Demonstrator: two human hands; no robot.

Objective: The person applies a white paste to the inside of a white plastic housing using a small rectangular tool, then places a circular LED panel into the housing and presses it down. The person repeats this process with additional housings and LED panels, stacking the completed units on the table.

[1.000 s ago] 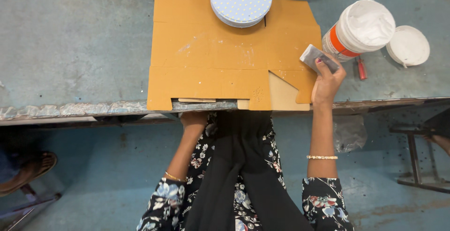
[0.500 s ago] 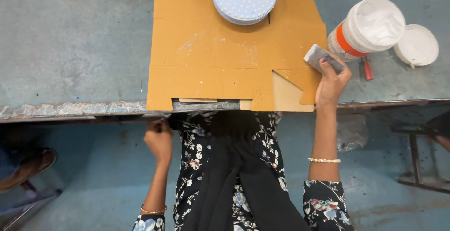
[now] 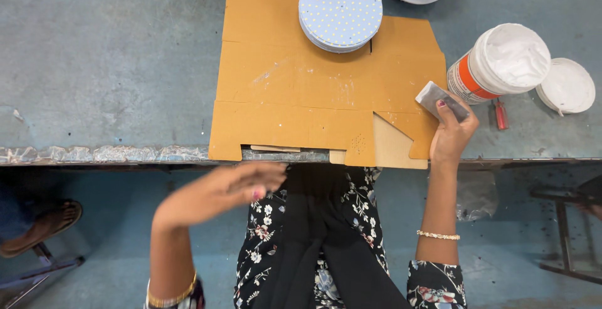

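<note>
Head view: a small grey rectangular pad (image 3: 441,100), seemingly a sponge or abrasive block, is pinched between thumb and fingers of the right hand (image 3: 453,134) at the right edge of a flattened brown cardboard sheet (image 3: 295,89), beside an open white plastic tub of white paste (image 3: 501,63) and its round white lid (image 3: 567,85). The left hand (image 3: 229,190), blurred, open and holding nothing, is seen below the near edge of the worn blue-grey table (image 3: 106,64). The step is judged as readying the pad, and the stack of round white discs dotted with small yellow points (image 3: 340,9), at the far end of the cardboard, lies untouched.
</note>
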